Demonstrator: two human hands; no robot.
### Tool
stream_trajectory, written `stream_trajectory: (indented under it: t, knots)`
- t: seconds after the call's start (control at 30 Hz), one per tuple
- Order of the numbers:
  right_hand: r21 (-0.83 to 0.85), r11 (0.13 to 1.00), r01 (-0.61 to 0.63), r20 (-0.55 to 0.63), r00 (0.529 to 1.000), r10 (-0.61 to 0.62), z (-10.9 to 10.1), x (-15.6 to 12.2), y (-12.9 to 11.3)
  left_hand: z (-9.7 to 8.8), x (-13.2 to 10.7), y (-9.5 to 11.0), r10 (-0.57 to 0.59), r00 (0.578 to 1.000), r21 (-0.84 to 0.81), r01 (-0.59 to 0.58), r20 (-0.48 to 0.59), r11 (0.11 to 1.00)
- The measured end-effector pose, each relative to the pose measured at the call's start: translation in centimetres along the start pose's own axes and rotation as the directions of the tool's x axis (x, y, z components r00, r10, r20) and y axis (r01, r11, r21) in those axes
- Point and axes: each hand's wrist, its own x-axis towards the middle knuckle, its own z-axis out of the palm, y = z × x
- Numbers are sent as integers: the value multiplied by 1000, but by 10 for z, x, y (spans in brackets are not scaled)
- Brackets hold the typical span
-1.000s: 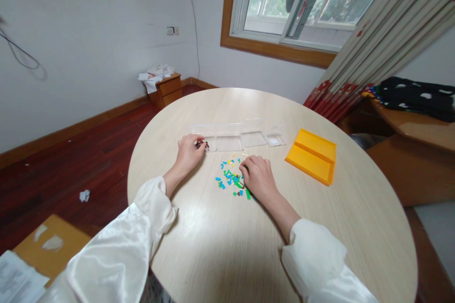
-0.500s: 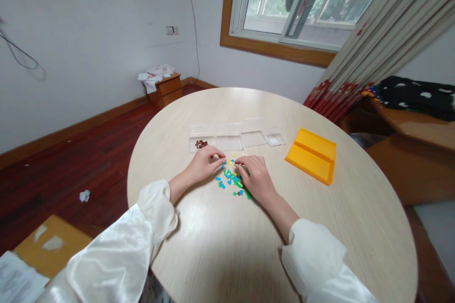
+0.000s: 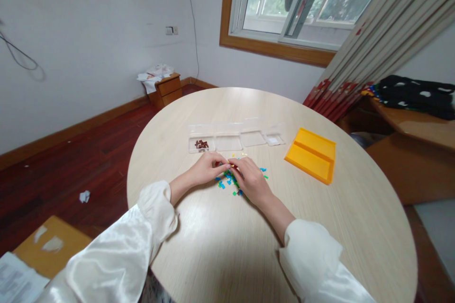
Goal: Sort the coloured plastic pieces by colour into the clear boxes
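A heap of small coloured pieces (image 3: 230, 181), blue, green and yellow, lies on the round wooden table (image 3: 249, 246). My left hand (image 3: 204, 168) rests at the heap's left edge with fingers curled and pinched at the pieces. My right hand (image 3: 250, 179) lies over the heap's right side, fingers bent down onto the pieces, fingertips meeting those of the left. What either pinch holds is too small to see. Behind the heap stands a row of clear plastic compartments (image 3: 236, 137); the leftmost holds several dark brown pieces (image 3: 201, 144).
An orange tray (image 3: 312, 154) lies to the right of the clear compartments. Beyond the table are a curtain (image 3: 369, 47), a window and a small wooden cabinet (image 3: 166, 87) by the wall. A cardboard box (image 3: 39, 246) sits on the floor at lower left.
My left hand left the compartment with the brown pieces and came right to the heap. My right hand shifted slightly left, and a few pieces now show to its right.
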Motion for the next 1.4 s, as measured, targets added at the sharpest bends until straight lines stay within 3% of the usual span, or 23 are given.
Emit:
stream_trajectory:
  t: [0.13,0.27,0.4,0.5,0.77,1.0,1.13,1.4]
  knots:
    - [-2,1000,25,-53,998,-25,1,0,1,-2,1,-1,16,1000,-3,-16,-14,1000]
    - [-32,999,24,-85,996,-26,0,-2,5,-14,5,-10,-9,978,103,31,-206,994]
    - [-59,998,-9,-132,991,1,-4,-4,13,-33,8,-23,-112,865,251,262,-489,932]
    - [-76,996,-38,-157,987,25,-10,-7,19,-43,8,-30,-141,817,346,385,-558,856]
    - [-82,989,-126,-138,984,114,-28,-18,24,-43,6,-36,-198,813,412,468,-547,782]
    - [-23,982,-186,75,979,188,-45,-27,27,-42,4,-32,-193,808,443,485,-556,754]
    - [-2,978,-210,202,957,206,-54,-31,28,-40,4,-25,-157,821,438,442,-549,783]
    - [9,983,-185,371,913,169,-58,-33,22,-24,4,-13,-75,901,419,271,-427,867]
